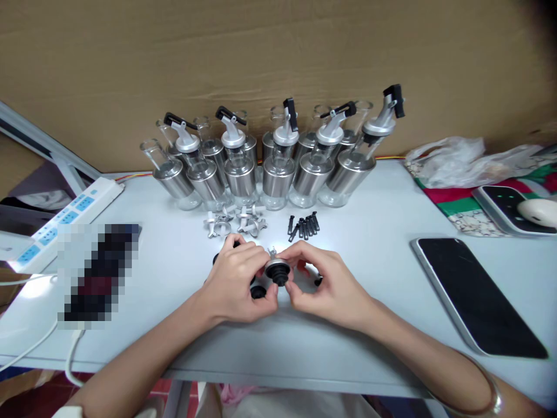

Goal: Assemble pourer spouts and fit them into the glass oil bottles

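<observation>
Two bare hands meet over the table (pixel 383 232), thumbs and fingertips closed around one pourer stopper with a black ribbed plug and a round silver collar (pixel 277 271), its plug facing the wearer. The left hand (pixel 239 276) grips it from the left and the right hand (pixel 328 281) from the right, so the piece sits between them. Beneath and behind the left hand lie more round black plugs (pixel 258 291), partly hidden by the fingers; a dark piece behind the right hand is too covered to identify. Just beyond the left hand is a loose pile of silver spout pieces (pixel 217 226), and just beyond the right hand a cluster of small flat black levers (pixel 304 226). Farther past both hands stand glass bottles with brushed-steel sleeves (pixel 278 180), six in the front row and others behind; five of the front ones carry silver pourers with black levers (pixel 286 136). Well left of the left hand are a dark pixelated device (pixel 100 273) and a white power strip with blue sockets (pixel 65 223). Right of the right hand lies a black-screened phone with a pale edge (pixel 476 296), with a crumpled clear plastic bag (pixel 456 162) beyond it.
</observation>
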Tool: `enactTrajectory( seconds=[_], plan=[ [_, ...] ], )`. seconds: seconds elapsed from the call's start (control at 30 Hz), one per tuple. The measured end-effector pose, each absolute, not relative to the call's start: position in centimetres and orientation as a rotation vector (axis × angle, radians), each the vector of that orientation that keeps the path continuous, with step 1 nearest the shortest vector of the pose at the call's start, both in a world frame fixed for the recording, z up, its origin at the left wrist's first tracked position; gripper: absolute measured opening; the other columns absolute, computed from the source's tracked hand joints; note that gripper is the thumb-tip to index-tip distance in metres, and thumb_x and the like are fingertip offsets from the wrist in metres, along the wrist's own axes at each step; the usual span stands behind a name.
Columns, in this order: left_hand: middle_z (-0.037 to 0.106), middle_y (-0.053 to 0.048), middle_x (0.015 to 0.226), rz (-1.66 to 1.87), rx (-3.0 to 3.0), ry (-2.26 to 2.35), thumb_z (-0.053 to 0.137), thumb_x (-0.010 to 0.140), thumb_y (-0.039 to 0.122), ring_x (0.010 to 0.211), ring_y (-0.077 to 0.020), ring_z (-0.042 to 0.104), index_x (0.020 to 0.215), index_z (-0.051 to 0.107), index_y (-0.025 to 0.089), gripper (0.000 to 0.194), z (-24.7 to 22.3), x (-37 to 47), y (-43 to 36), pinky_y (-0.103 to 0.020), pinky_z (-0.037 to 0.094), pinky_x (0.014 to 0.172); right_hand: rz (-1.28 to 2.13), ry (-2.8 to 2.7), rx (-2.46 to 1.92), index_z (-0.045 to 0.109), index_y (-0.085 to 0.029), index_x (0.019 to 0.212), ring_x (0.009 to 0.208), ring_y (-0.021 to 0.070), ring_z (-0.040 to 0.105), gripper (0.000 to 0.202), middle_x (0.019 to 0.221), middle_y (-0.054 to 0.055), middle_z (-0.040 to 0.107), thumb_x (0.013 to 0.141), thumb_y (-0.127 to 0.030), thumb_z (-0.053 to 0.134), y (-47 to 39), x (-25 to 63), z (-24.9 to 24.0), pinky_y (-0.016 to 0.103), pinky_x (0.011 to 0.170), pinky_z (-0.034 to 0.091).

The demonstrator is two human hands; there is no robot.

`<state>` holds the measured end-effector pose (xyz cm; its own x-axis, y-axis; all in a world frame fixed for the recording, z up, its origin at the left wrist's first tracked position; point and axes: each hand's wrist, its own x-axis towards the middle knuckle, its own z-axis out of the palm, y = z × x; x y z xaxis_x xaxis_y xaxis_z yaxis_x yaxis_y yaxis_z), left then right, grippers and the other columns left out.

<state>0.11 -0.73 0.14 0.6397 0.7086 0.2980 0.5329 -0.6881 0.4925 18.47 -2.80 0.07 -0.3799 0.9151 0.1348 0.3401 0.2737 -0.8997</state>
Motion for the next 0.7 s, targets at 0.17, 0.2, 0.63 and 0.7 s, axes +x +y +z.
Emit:
enactTrajectory(
  seconds=[0.17,0.2,0.63,0.7],
  plan=[
    [0.044,0.005,0.05,0.773,2.515,0.995,0.044,0.066,0.026,0.048,-0.0113,0.037,0.06,0.031,0.02,0.016,-0.08,0.37,-0.93,-0.034,0.033,0.066,1.091,-1.878,-1.111,0.056,-0.019,0.09,0.059,0.0113,0.051,0.025,0.067,-0.003,0.056,0.066,-0.011,0.056,-2.85,18.53,0.0,0.021,0.053,0.039],
    [0.043,0.006,0.05,0.783,2.519,0.988,0.045,0.065,0.026,0.048,-0.0112,0.037,0.06,0.031,0.02,0.016,-0.09,0.4,-0.96,-0.034,0.032,0.066,1.086,-1.888,-1.114,0.056,-0.019,0.09,0.059,0.0113,0.051,0.025,0.067,-0.003,0.056,0.066,-0.011,0.056,-2.87,18.58,0.02,0.021,0.054,0.039],
    [0.039,0.007,0.049,0.822,2.507,0.964,0.045,0.067,0.026,0.047,-0.0101,0.035,0.058,0.028,0.02,0.02,0.22,0.42,-0.98,-0.033,0.031,0.067,1.046,-1.895,-1.078,0.055,-0.019,0.086,0.058,0.0105,0.05,0.021,0.066,-0.004,0.055,0.067,-0.01,0.057,-2.99,18.71,-0.11,0.021,0.056,0.04],
    [0.038,0.007,0.048,0.847,2.51,0.955,0.045,0.067,0.026,0.047,-0.0098,0.034,0.058,0.028,0.02,0.02,0.31,0.48,-0.98,-0.032,0.031,0.067,1.018,-1.887,-1.055,0.055,-0.019,0.085,0.057,0.0097,0.049,0.021,0.064,-0.005,0.051,0.066,-0.01,0.057,-3.08,18.69,-0.12,0.02,0.055,0.04]
  ],
)
